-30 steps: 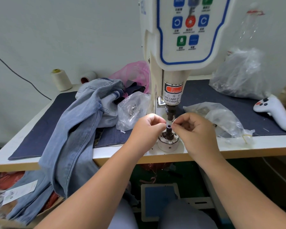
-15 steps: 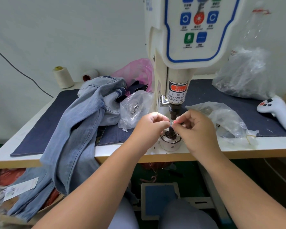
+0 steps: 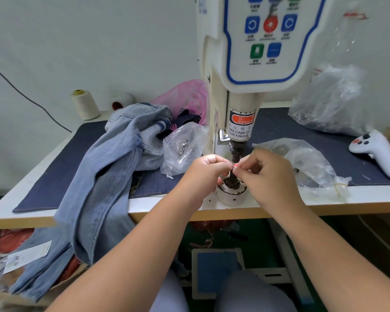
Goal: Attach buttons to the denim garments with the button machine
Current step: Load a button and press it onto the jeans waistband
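Observation:
The white button machine (image 3: 245,64) stands at the table's middle, its dark punch (image 3: 235,152) hanging over a white round die base (image 3: 231,197). My left hand (image 3: 206,174) and my right hand (image 3: 273,174) meet fingertip to fingertip just above the die, pinching a small metal button part (image 3: 232,168) between them. Most of the part is hidden by my fingers. A pile of light blue denim garments (image 3: 113,167) lies left of the machine and hangs over the table's front edge.
Clear bags of metal parts lie left (image 3: 182,147) and right (image 3: 306,161) of the machine. A white controller (image 3: 378,152) rests at far right, thread cones (image 3: 85,104) at back left. A foot pedal (image 3: 216,269) sits under the table.
Both hands have sunk slightly toward the die, still pinched together. The view has shifted a little, so the machine sits further right in frame.

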A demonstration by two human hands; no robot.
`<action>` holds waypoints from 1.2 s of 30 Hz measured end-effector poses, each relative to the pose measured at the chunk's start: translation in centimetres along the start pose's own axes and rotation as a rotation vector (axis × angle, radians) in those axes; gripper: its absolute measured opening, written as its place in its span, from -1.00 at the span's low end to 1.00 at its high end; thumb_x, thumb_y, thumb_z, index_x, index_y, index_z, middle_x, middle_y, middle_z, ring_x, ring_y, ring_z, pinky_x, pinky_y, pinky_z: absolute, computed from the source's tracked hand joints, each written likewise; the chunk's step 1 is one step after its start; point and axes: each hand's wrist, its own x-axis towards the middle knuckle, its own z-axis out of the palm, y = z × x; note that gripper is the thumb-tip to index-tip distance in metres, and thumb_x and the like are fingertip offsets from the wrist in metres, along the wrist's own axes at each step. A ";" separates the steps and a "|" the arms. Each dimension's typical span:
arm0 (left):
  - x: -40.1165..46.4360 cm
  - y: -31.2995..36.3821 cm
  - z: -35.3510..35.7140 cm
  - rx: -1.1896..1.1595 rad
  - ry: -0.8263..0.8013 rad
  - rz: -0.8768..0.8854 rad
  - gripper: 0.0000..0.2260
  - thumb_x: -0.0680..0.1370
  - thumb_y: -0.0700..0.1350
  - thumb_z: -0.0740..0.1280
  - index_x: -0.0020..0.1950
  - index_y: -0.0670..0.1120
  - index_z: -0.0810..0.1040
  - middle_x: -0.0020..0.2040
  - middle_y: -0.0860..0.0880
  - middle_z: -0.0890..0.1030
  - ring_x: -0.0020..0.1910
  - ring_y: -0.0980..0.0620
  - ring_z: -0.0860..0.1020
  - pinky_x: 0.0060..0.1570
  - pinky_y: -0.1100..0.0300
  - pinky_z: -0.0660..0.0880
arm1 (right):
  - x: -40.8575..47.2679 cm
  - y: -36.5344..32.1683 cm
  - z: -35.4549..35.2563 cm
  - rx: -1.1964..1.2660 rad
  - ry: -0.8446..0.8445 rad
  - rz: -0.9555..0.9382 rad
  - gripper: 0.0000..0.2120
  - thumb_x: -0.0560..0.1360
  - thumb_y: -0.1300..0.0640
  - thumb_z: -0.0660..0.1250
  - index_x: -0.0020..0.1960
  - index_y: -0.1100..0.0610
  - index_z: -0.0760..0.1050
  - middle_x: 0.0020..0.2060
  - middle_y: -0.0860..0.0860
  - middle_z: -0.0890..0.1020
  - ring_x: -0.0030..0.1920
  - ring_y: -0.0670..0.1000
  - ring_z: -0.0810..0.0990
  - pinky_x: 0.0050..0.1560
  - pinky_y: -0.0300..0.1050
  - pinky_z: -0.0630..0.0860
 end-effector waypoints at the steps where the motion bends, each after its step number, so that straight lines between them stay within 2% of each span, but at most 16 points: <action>1: 0.0 0.0 -0.1 -0.013 -0.003 -0.001 -0.74 0.54 -0.15 0.38 -0.34 0.07 0.65 -0.37 0.07 0.54 -0.43 0.13 0.40 -0.42 0.28 0.31 | 0.0 0.0 0.0 0.005 0.000 0.000 -0.69 0.43 0.19 0.51 -0.32 -0.09 0.44 -0.25 -0.08 0.65 -0.26 -0.09 0.58 -0.25 -0.24 0.43; 9: 0.1 0.1 -0.1 0.022 -0.022 0.013 -0.71 0.53 -0.12 0.41 -0.38 0.11 0.65 -0.32 0.03 0.56 -0.44 0.15 0.42 -0.40 0.30 0.34 | 0.0 0.0 0.0 -0.002 0.008 -0.006 -0.68 0.43 0.17 0.52 -0.32 -0.10 0.44 -0.28 -0.12 0.62 -0.27 -0.14 0.57 -0.28 -0.29 0.38; 13: 0.2 -0.1 -0.1 0.026 -0.013 0.006 -0.69 0.54 -0.15 0.38 -0.37 0.13 0.66 -0.35 0.07 0.58 -0.44 0.18 0.43 -0.41 0.32 0.36 | 0.0 0.3 -0.2 0.067 -0.018 0.017 -0.68 0.43 0.22 0.51 -0.32 -0.07 0.44 -0.19 -0.02 0.68 -0.21 -0.02 0.62 -0.17 -0.11 0.56; 16: 0.4 -0.2 -0.2 0.030 -0.004 0.003 -0.69 0.54 -0.15 0.37 -0.36 0.14 0.66 -0.35 0.07 0.58 -0.42 0.16 0.43 -0.37 0.28 0.36 | -0.2 0.6 -0.5 0.143 -0.041 0.050 -0.72 0.43 0.27 0.49 -0.30 0.00 0.47 -0.17 -0.06 0.69 -0.14 -0.02 0.66 -0.06 -0.03 0.63; 19: 0.6 -0.4 -0.3 0.013 0.004 -0.006 -0.71 0.54 -0.17 0.36 -0.34 0.10 0.66 -0.34 0.06 0.58 -0.42 0.13 0.44 -0.36 0.25 0.35 | -0.5 0.9 -0.6 0.167 -0.029 0.082 -0.75 0.44 0.27 0.48 -0.26 -0.01 0.50 -0.19 -0.06 0.68 -0.13 -0.04 0.66 -0.06 -0.05 0.62; 23: 0.6 -0.3 -1.2 0.008 0.055 0.043 -0.85 0.57 -0.18 0.36 -0.19 -0.02 0.62 -0.40 0.12 0.55 -0.49 0.20 0.44 -0.39 0.32 0.41 | -1.0 1.4 -0.8 0.220 0.018 0.106 -0.82 0.45 0.23 0.46 -0.19 -0.02 0.56 -0.26 -0.07 0.65 -0.22 -0.10 0.61 -0.18 -0.18 0.53; 26: 0.5 0.4 -2.9 0.241 0.198 0.233 -0.86 0.57 -0.19 0.34 -0.18 -0.05 0.59 -0.43 0.16 0.53 -0.47 0.27 0.43 -0.44 0.45 0.39 | -1.7 1.6 -0.8 0.263 0.000 0.101 -0.86 0.47 0.18 0.44 -0.19 -0.03 0.55 -0.30 -0.08 0.64 -0.27 -0.11 0.59 -0.22 -0.18 0.51; 28: 0.5 1.4 -4.4 0.318 0.364 0.408 -0.86 0.55 -0.20 0.33 -0.20 -0.06 0.58 -0.37 0.13 0.54 -0.40 0.25 0.43 -0.36 0.43 0.39 | -2.2 1.6 -0.6 0.305 -0.024 0.093 -0.85 0.48 0.19 0.43 -0.19 -0.03 0.55 -0.30 -0.06 0.64 -0.28 -0.07 0.59 -0.23 -0.16 0.51; 30: 0.7 2.6 -6.1 0.338 0.553 0.586 -0.85 0.53 -0.22 0.32 -0.21 -0.04 0.57 -0.35 0.13 0.55 -0.37 0.26 0.45 -0.29 0.45 0.37 | -2.6 1.5 -0.4 0.301 -0.048 0.080 -0.84 0.48 0.20 0.42 -0.18 -0.04 0.55 -0.30 -0.06 0.64 -0.31 -0.10 0.56 -0.27 -0.26 0.47; 32: 1.4 3.9 -8.4 0.479 0.709 0.689 -0.90 0.53 -0.19 0.29 -0.15 -0.04 0.57 -0.30 0.13 0.55 -0.28 0.22 0.49 -0.23 0.44 0.36 | -3.0 1.5 -0.1 0.277 -0.077 0.070 -0.84 0.47 0.20 0.42 -0.19 -0.05 0.55 -0.32 -0.07 0.62 -0.33 -0.13 0.54 -0.32 -0.31 0.44; 34: 3.1 4.7 -11.3 0.727 0.829 0.612 -0.87 0.53 -0.14 0.29 0.01 -0.11 0.58 -0.11 -0.02 0.58 -0.03 0.01 0.52 -0.01 0.25 0.41 | -3.2 1.5 0.2 0.270 -0.093 0.064 -0.82 0.47 0.20 0.42 -0.20 -0.06 0.54 -0.31 -0.05 0.63 -0.30 -0.12 0.57 -0.31 -0.34 0.46; 36: 5.1 4.8 -14.4 0.977 0.889 0.292 -0.63 0.50 -0.03 0.35 0.26 -0.14 0.49 0.19 -0.19 0.51 0.24 -0.23 0.42 0.21 -0.03 0.35 | -3.5 1.5 0.5 0.258 -0.098 0.059 -0.80 0.46 0.21 0.43 -0.22 -0.06 0.54 -0.30 -0.05 0.63 -0.24 -0.09 0.59 -0.25 -0.36 0.48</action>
